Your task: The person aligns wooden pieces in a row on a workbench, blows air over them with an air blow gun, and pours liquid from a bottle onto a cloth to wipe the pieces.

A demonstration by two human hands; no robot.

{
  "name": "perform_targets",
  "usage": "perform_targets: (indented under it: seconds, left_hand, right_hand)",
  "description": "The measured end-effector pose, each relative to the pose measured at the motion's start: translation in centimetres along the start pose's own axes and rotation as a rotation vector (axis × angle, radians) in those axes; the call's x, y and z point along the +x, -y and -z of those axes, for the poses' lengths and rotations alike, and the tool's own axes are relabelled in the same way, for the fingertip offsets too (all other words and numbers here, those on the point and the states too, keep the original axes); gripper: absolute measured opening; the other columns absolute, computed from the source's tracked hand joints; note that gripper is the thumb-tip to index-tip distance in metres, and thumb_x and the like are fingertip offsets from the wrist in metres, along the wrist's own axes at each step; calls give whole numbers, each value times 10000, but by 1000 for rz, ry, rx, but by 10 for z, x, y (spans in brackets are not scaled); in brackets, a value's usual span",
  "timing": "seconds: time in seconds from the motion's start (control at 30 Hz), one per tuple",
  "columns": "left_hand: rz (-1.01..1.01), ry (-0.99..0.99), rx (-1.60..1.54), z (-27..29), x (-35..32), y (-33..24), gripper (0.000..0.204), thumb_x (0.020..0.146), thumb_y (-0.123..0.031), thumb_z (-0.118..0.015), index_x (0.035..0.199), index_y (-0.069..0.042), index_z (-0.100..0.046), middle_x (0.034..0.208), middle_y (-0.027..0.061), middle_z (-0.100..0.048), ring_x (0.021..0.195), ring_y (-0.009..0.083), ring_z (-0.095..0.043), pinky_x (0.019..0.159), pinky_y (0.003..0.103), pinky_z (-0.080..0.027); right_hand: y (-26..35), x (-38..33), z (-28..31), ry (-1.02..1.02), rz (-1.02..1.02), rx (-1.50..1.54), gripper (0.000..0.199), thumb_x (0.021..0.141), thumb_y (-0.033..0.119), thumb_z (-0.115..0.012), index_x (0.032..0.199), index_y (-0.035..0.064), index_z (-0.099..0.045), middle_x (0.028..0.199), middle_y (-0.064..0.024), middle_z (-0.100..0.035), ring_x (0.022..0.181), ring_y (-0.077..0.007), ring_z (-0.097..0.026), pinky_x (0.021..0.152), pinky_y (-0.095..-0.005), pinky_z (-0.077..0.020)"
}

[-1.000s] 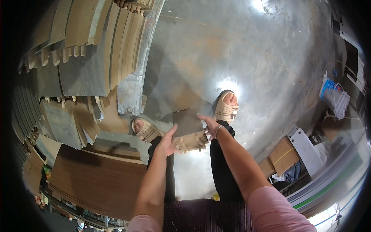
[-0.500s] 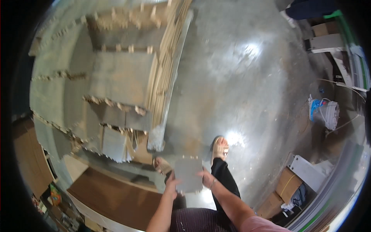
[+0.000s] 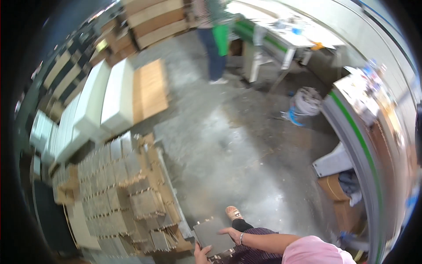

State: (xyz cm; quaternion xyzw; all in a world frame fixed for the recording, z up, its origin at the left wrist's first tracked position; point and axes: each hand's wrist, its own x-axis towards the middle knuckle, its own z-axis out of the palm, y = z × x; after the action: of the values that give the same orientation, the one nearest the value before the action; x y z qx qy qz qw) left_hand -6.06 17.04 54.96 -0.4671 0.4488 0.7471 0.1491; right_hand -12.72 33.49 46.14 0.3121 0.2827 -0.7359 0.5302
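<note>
1. Both hands hold one grey board (image 3: 214,235) flat at the near edge, just right of the board stack (image 3: 127,198).
2. Left hand (image 3: 201,254) pinches its near corner; right hand (image 3: 231,232) has fingers curled over the right edge.
3. Looks like mid-carry, I'd say. Next bit needs a level grip and watching that foot (image 3: 233,213).

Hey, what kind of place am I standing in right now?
Most likely a workshop or small factory that makes cardboard or board parts. Stacks of notched grey panels stand on the concrete floor, long green-edged workbenches line the wall, and both hands hold a flat grey sheet.
</note>
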Motion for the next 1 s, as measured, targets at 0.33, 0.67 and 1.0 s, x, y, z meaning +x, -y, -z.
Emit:
perform_targets:
  seconds: [0.33,0.67,1.0]
  left_hand:
    - [58,334,538,-109,-158,73,480,867,-127,-585,1320,-33,-458,1098,154,-616,885,278,-652,590,352,-557]
    - [-124,517,746,-211,-339,218,626,866,-101,-594,1432,18,-353,1334,169,-507,1160,299,-523,987,391,-422]
    - [-233,762,917,-343,-465,386,721,835,-66,-613,1473,13,-288,1379,177,-453,1227,301,-464,1046,383,-362]
  right_hand:
    - [-65,-207,96,143,349,221,527,749,329,-680,1167,16,-612,1109,-136,-665,974,-284,-640,896,-411,-502]
    - [-166,-416,204,99,541,436,527,717,363,-690,1117,26,-624,1033,-124,-669,883,-252,-641,815,-384,-524]
    - [-229,-587,373,79,1073,391,493,761,316,-672,1166,44,-602,1081,-89,-640,989,-205,-600,902,-335,-468]
